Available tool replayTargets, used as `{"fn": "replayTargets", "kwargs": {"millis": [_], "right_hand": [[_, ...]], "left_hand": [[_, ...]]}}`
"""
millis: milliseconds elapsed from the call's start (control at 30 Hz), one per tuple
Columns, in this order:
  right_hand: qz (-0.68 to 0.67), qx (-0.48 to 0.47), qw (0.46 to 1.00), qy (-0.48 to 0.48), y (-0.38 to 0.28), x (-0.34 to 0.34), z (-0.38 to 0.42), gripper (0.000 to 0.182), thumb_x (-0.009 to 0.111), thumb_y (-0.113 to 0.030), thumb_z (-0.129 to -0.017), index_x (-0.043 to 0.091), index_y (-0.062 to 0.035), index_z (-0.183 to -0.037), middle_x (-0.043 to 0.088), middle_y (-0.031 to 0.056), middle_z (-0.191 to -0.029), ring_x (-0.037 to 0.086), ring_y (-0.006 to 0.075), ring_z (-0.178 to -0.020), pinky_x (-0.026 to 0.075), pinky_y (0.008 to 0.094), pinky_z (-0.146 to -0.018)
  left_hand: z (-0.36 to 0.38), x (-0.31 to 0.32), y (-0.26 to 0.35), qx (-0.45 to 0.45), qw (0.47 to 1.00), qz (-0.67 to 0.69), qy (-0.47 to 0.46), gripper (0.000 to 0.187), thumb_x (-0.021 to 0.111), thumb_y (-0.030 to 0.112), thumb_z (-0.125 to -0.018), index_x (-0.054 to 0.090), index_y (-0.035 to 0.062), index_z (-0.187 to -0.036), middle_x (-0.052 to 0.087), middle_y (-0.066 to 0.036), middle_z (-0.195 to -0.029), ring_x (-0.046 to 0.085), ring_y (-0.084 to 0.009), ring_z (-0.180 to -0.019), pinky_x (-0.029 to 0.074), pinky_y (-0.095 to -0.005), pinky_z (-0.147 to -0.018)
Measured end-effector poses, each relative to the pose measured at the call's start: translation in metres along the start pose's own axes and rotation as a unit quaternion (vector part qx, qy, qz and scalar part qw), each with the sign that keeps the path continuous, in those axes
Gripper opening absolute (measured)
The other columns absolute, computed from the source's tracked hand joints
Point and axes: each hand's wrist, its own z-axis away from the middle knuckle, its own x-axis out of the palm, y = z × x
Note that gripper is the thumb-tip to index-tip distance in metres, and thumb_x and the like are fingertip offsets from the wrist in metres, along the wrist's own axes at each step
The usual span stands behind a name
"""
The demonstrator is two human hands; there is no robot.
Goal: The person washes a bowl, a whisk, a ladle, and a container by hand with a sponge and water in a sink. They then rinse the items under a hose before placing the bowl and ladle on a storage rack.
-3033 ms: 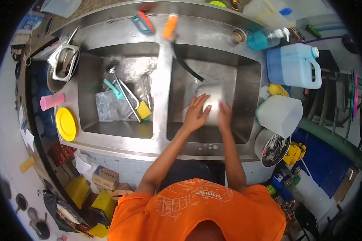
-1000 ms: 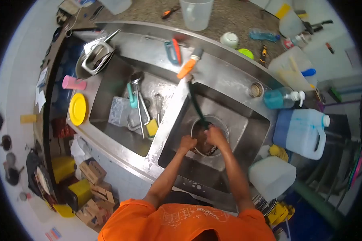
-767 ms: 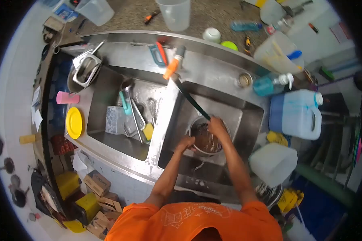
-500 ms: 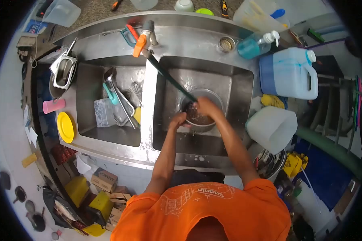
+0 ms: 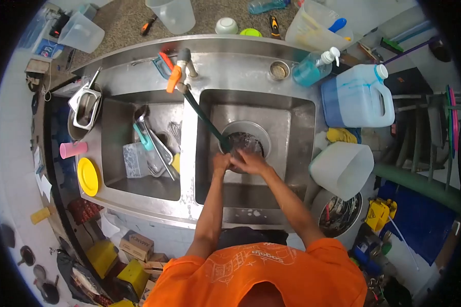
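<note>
A dark green hose (image 5: 207,123) runs from the tap down into a round metal pot (image 5: 264,134) in the right sink basin. Dark liquid with some foam (image 5: 247,140) shows inside the pot. My left hand (image 5: 221,162) is closed around the hose's lower end at the pot's near left rim; its fingertips are partly hidden. Close beside it, my right hand (image 5: 252,162) reaches over the near rim, fingers stretched toward the left hand and hose end.
The left basin holds a whisk (image 5: 174,132), ladles and a clear container (image 5: 136,160). An orange-handled tap (image 5: 174,79) stands behind the divider. To the right are a soap pump bottle (image 5: 312,69), a blue-liquid jug (image 5: 351,97) and a white container (image 5: 343,169). A yellow plate (image 5: 88,176) is at left.
The hose end has moved left, from the pot's middle to its left rim. My right hand has come down and left, away from its hold on the hose, next to my left hand.
</note>
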Motion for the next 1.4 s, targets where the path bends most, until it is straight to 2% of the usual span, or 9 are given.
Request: {"fn": "replayTargets", "kwargs": {"millis": [133, 233, 333, 367, 567, 767, 1100, 1300, 1400], "right_hand": [[0.09, -0.041, 0.994, -0.052, 0.025, 0.021, 0.034, 0.036, 0.064, -0.036, -0.083, 0.067, -0.0037, -0.098, 0.066, 0.0183, -0.077, 0.065, 0.0358, -0.075, 0.051, 0.0403, -0.066], [-0.02, 0.044, 0.993, 0.111, 0.013, 0.016, 0.036, 0.032, 0.066, -0.034, -0.082, 0.07, -0.0024, -0.083, 0.064, 0.0167, -0.067, 0.063, 0.0294, -0.057, 0.048, 0.0357, -0.057], [-0.261, 0.238, 0.925, 0.137, 0.042, -0.001, 0.042, 0.044, 0.058, -0.042, -0.088, 0.069, 0.0002, -0.093, 0.069, 0.0092, -0.08, 0.065, 0.0211, -0.071, 0.048, 0.0334, -0.067], [-0.262, 0.235, 0.925, 0.141, 0.043, -0.003, 0.044, 0.044, 0.058, -0.042, -0.088, 0.069, 0.0002, -0.093, 0.069, 0.0092, -0.08, 0.065, 0.0211, -0.071, 0.048, 0.0334, -0.067], [-0.705, 0.358, 0.544, 0.281, 0.058, 0.018, 0.085, 0.047, 0.059, -0.038, -0.088, 0.057, -0.0016, -0.118, 0.058, 0.0097, -0.117, 0.052, 0.0201, -0.11, 0.038, 0.0347, -0.097], [-0.392, 0.275, 0.837, 0.265, -0.012, -0.031, 0.122, 0.05, 0.058, -0.048, -0.087, 0.063, 0.0009, -0.088, 0.056, 0.0019, -0.078, 0.048, 0.014, -0.072, 0.04, 0.0326, -0.067], [-0.375, 0.288, 0.82, 0.321, -0.022, -0.055, 0.14, 0.05, 0.059, -0.045, -0.088, 0.053, -0.0018, -0.064, 0.043, -0.0036, -0.058, 0.037, 0.008, -0.056, 0.031, 0.0277, -0.051], [-0.354, 0.313, 0.822, 0.316, 0.0, -0.021, 0.164, 0.036, 0.054, -0.029, -0.094, 0.06, 0.001, -0.075, 0.053, -0.0034, -0.067, 0.044, 0.0052, -0.066, 0.033, 0.0245, -0.059], [-0.372, 0.27, 0.784, 0.417, -0.021, -0.028, 0.16, 0.041, 0.052, -0.03, -0.095, 0.048, -0.0037, -0.064, 0.04, -0.0049, -0.059, 0.034, 0.0069, -0.057, 0.029, 0.0277, -0.051]], "left_hand": [[-0.002, -0.033, 0.011, -0.054, 0.997, 0.034, -0.047, 0.051, 0.059, 0.026, -0.074, 0.053, -0.0202, -0.096, 0.063, -0.03, -0.091, 0.066, -0.0399, -0.075, 0.056, -0.0404, -0.064], [-0.019, -0.033, -0.012, 0.44, 0.832, -0.338, 0.0, 0.036, 0.06, 0.026, -0.083, 0.063, 0.0012, -0.108, 0.067, -0.016, -0.085, 0.067, -0.0277, -0.074, 0.054, -0.0338, -0.06], [0.048, -0.088, 0.099, -0.013, 0.987, 0.049, -0.152, 0.039, 0.058, 0.031, -0.086, 0.062, 0.0008, -0.111, 0.067, -0.012, -0.084, 0.066, -0.0189, -0.076, 0.052, -0.029, -0.061], [0.054, -0.093, 0.105, 0.055, 0.983, 0.073, -0.161, 0.04, 0.058, 0.032, -0.087, 0.063, 0.0011, -0.111, 0.068, -0.011, -0.084, 0.065, -0.0152, -0.074, 0.051, -0.0267, -0.06], [0.072, -0.122, 0.229, 0.297, 0.908, 0.216, -0.2, 0.031, 0.055, 0.029, -0.092, 0.065, 0.0005, -0.098, 0.068, -0.006, -0.078, 0.063, -0.0115, -0.067, 0.05, -0.0263, -0.061], [-0.09, -0.104, 0.373, 0.451, 0.879, 0.025, 0.153, 0.033, 0.065, 0.027, -0.077, 0.062, 0.0096, -0.106, 0.066, -0.017, -0.09, 0.065, -0.0267, -0.084, 0.05, -0.0345, -0.075], [-0.298, -0.067, 0.411, 0.301, 0.885, -0.312, 0.169, 0.075, 0.081, 0.026, -0.054, 0.053, 0.0086, -0.122, 0.058, -0.021, -0.115, 0.058, -0.0347, -0.106, 0.05, -0.0413, -0.086], [-0.083, -0.086, 0.373, 0.461, 0.865, 0.188, 0.058, 0.072, 0.076, 0.028, -0.071, 0.042, -0.0037, -0.125, 0.059, -0.014, -0.105, 0.058, -0.0192, -0.092, 0.046, -0.0296, -0.081], [0.011, -0.053, 0.263, 0.248, 0.919, 0.282, -0.124, 0.079, 0.071, 0.016, -0.066, 0.036, 0.0026, -0.136, 0.054, -0.01, -0.119, 0.051, -0.022, -0.111, 0.04, -0.0321, -0.095]]}}
